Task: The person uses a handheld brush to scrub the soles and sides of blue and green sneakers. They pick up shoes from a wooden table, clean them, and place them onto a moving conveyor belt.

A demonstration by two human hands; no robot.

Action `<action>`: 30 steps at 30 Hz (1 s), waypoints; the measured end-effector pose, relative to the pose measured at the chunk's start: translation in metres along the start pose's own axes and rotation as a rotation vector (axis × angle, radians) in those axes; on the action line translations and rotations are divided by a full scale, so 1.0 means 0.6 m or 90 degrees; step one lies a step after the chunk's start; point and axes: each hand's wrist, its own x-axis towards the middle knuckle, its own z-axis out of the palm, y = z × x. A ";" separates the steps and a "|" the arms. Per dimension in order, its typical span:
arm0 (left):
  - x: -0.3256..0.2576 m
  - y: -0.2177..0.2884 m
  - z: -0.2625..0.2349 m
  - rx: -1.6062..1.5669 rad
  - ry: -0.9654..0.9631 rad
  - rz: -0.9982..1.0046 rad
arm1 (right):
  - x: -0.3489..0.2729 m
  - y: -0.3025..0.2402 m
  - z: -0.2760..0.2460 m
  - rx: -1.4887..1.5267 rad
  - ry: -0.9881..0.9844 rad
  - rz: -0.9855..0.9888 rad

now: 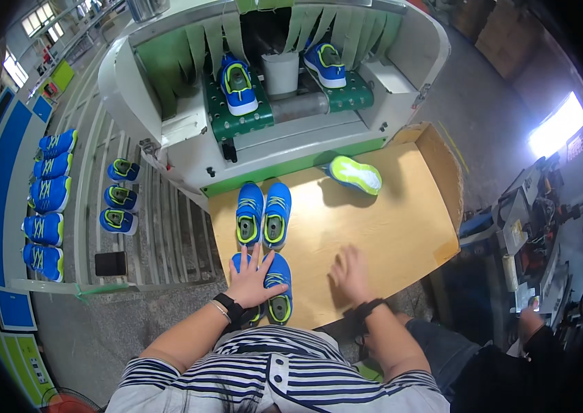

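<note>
My left hand [251,279] lies flat, fingers spread, on top of a pair of blue shoes with lime trim [274,289] at the near edge of a wooden table [401,227]. My right hand [350,272] rests open on the bare wood just to the right of that pair, holding nothing. A second pair of the same blue shoes [264,213] stands side by side farther up the table. One shoe [355,173] lies tipped over with its pale lime sole showing near the machine.
A white and green machine [271,76] with hanging green strips carries two more blue shoes [237,84] [326,65] on its belts. A metal rack at the left [85,199] holds several blue shoes. Another person's hand [529,321] shows at the lower right.
</note>
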 end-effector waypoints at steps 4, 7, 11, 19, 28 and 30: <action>-0.004 -0.002 0.002 0.010 0.024 0.000 | 0.174 -0.018 -0.086 -0.020 0.195 -0.022; -0.003 0.000 0.004 0.000 0.032 0.003 | 0.278 0.007 -0.115 -0.080 0.151 0.047; -0.005 0.000 0.004 -0.015 0.047 0.009 | 0.336 0.074 -0.039 -0.112 0.049 0.207; -0.009 0.005 -0.001 -0.022 0.034 0.009 | 0.152 0.177 -0.073 0.388 0.103 0.216; -0.012 0.001 0.005 -0.024 0.078 0.012 | 0.128 0.014 0.030 0.131 0.284 0.344; -0.012 0.001 0.006 -0.021 0.080 0.017 | 0.151 -0.035 0.045 0.077 0.256 0.317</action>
